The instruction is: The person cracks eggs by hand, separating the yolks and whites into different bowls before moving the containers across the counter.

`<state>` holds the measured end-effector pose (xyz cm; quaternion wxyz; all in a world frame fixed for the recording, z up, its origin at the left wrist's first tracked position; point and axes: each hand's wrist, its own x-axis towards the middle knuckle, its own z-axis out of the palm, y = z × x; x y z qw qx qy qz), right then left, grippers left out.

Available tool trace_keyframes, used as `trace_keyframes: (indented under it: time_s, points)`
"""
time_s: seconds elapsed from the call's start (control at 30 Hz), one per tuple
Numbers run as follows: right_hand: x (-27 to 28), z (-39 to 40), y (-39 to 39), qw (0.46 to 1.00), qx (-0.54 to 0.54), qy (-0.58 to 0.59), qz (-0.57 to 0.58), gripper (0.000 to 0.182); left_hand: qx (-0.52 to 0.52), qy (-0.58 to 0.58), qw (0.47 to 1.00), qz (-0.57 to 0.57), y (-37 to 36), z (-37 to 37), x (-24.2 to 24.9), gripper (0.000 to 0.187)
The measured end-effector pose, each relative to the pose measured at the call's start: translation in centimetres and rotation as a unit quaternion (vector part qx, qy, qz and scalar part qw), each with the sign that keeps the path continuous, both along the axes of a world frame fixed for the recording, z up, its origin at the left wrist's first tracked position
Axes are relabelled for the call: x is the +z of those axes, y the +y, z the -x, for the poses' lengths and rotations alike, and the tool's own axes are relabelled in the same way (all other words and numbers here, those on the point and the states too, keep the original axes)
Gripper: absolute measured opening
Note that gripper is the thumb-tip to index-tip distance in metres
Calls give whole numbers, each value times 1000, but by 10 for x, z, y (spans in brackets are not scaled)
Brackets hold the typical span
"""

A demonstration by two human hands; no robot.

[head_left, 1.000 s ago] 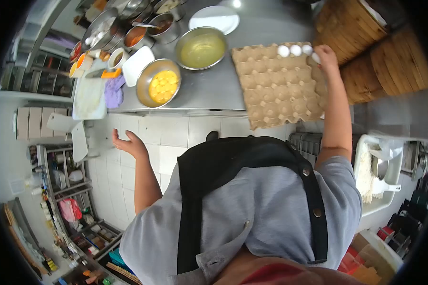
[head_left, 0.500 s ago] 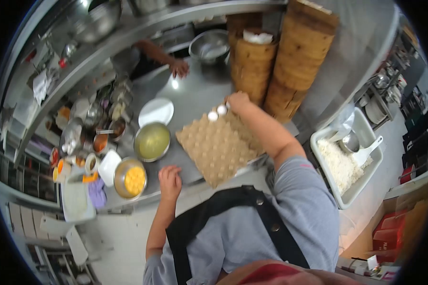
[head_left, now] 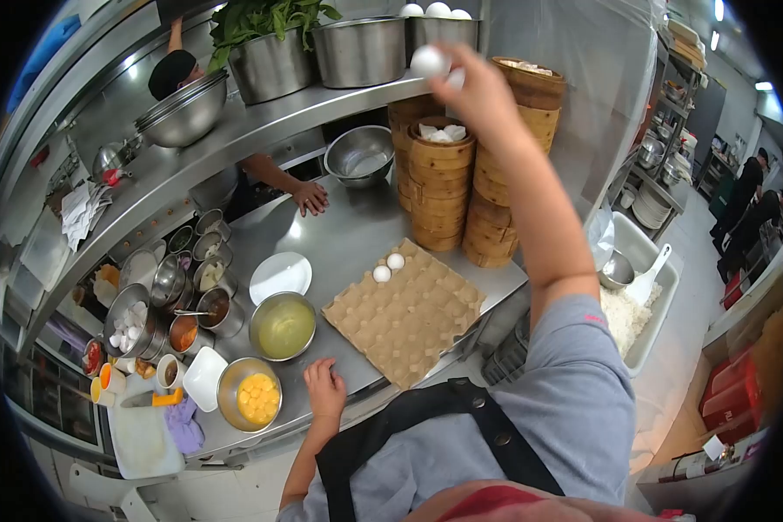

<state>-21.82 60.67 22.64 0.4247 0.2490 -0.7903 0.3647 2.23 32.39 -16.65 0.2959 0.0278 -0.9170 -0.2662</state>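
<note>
My right hand (head_left: 480,87) is raised in front of the upper shelf, closed on white eggs (head_left: 430,61); two show, blurred by motion. Behind it, more white eggs (head_left: 438,10) fill the top of a steel pot (head_left: 468,36). Down on the counter lies a cardboard egg tray (head_left: 409,322), with two eggs (head_left: 388,268) at its far edge. My left hand (head_left: 325,388) rests at the counter's front edge, fingers loosely bent and holding nothing. Nearest to it are a bowl of yolks (head_left: 257,398) and a bowl of yellowish clear liquid (head_left: 284,327).
Bamboo steamers (head_left: 439,191) stand stacked at the back right. A white plate (head_left: 280,277) lies behind the bowls. Across the counter is another person's hand (head_left: 310,198). A knife with an orange handle (head_left: 167,398) lies at left; a tub of rice (head_left: 622,315) stands at right.
My right hand has risen from the tray's far corner to the shelf, carrying eggs. Fewer eggs sit on the tray. My left hand stays by the counter edge; the view has tilted up.
</note>
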Motion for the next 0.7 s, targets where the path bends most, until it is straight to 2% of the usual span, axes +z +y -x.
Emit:
trace_keyframes:
  time_s: [0.07,0.1,0.17,0.23,0.3,0.33,0.37,0.47,0.5,0.57,0.7]
  points:
    - [58,34,17,993,-57,100,-21,39,0,-3,1000,5,-1,3,0,30]
    - [87,14,12,990,-29,140,2,36,1,-12,1000,13,0,1,-1,30]
    - [128,64,24,995,-52,87,-18,40,8,-23,1000,13,3,1,3,30]
    - [154,125,35,992,-65,98,-36,43,17,-35,999,14,5,2,5,30]
    - [174,166,39,978,-114,-53,-166,48,30,-32,999,31,7,4,4,29]
    - [179,218,41,972,-135,-78,-176,54,37,-30,998,32,7,6,3,29]
    - [179,221,40,973,-129,-76,-175,54,40,-33,998,37,8,6,2,28]
    - [177,217,37,922,-136,-177,-317,51,48,-34,997,53,8,8,1,26]
    - [176,221,36,922,-132,-177,-318,51,49,-32,996,63,8,7,1,25]
    - [173,220,30,890,-172,-145,-395,43,59,-30,996,62,7,7,-2,24]
    - [170,214,28,909,-154,-206,-328,40,67,-20,995,68,8,7,-3,20]
